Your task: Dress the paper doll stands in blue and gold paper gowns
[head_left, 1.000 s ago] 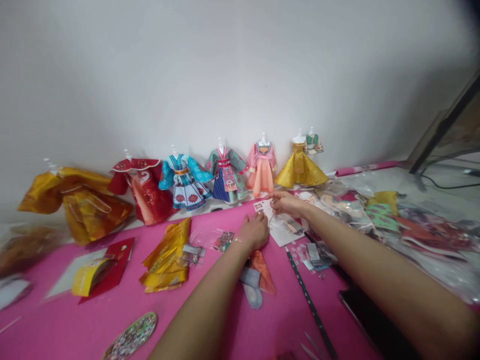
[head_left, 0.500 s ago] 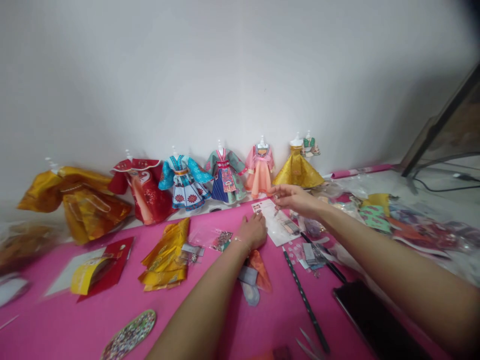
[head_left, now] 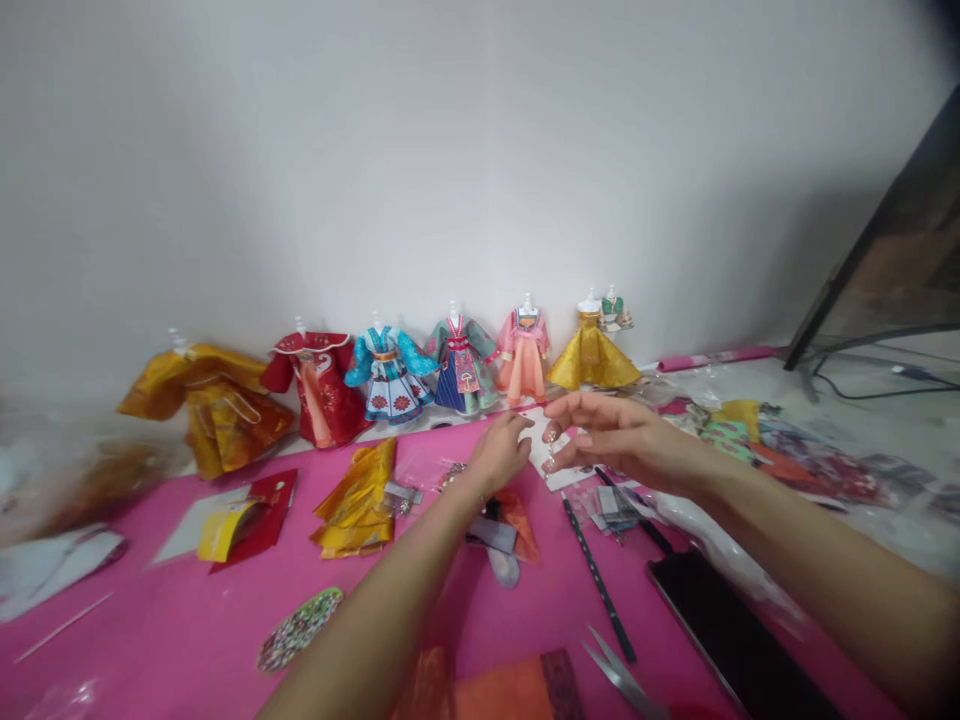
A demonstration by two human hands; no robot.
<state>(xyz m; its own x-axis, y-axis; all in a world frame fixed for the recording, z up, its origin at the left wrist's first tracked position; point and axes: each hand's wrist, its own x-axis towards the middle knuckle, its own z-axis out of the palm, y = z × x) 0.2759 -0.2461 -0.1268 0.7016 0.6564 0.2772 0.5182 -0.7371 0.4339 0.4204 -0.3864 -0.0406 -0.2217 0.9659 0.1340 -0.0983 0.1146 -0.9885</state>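
My left hand [head_left: 501, 452] is at the left edge of a white card [head_left: 556, 476], with its fingers loosely bent and the thumb a little apart. Above the card's right side is my right hand [head_left: 619, 436]. Its fingers are curved and spread, and small shiny spots show at the fingertips; whether these are nails or loose pieces I cannot make out. Both hands partly hide the card. Close to my left wrist lie small clear packets [head_left: 411, 494] and an orange cloth piece [head_left: 520, 520]. Beyond the hands stands a pink-and-peach doll dress [head_left: 523, 360].
Several doll dresses on stands line the wall, including a blue one [head_left: 390, 375] and a red one [head_left: 319, 390]. Folded gold fabric [head_left: 356, 500], a dotted pencil [head_left: 600, 580], scissors [head_left: 619, 675], a black phone [head_left: 739, 635] and a beaded oval [head_left: 300, 628] lie on the pink mat [head_left: 187, 640].
My right hand has come nearer over the card, and its fingers have spread. My left hand stays by the card's left edge. The camera view has shifted, showing more of the mat's near side.
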